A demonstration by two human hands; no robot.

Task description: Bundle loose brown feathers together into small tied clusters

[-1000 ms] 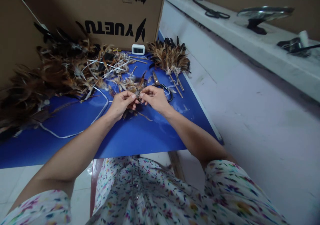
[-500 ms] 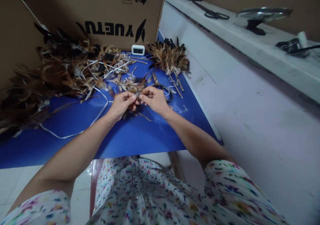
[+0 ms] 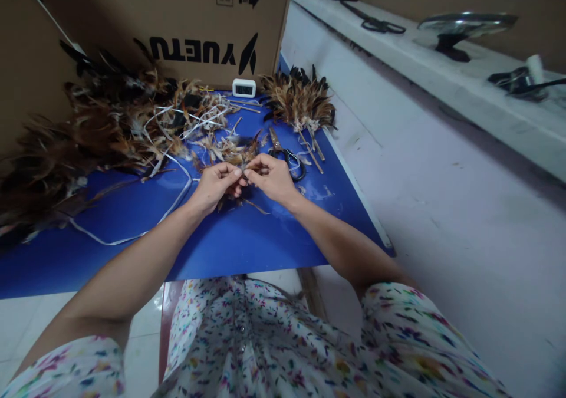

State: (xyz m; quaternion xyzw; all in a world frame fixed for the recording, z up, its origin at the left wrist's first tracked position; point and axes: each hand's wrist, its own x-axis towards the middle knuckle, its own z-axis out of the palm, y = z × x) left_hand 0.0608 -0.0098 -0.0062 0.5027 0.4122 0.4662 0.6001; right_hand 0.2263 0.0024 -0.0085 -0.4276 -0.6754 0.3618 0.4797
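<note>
My left hand (image 3: 217, 187) and my right hand (image 3: 272, 178) meet fingertip to fingertip over the blue table (image 3: 265, 239). Both are pinched around a small bit of brown feather, whose ends show below the fingers. Just beyond them lies a loose heap of short brown feathers (image 3: 227, 148). Scissors (image 3: 294, 163) with black handles rest beside my right hand, blades pointing away. A bundle of brown and black feathers (image 3: 300, 100) with thin sticks is at the back right. White string (image 3: 179, 197) loops across the table on the left.
A large pile of brown and black feathers (image 3: 97, 132) covers the left side. A white digital clock (image 3: 244, 88) stands before the cardboard box (image 3: 177, 9). The wall (image 3: 424, 197) borders the table's right edge, with a ledge (image 3: 411, 50) holding another pair of scissors (image 3: 382, 26).
My right hand's fingertips have shifted very slightly to the left, closer to my left fingers. Everything else looks the same.
</note>
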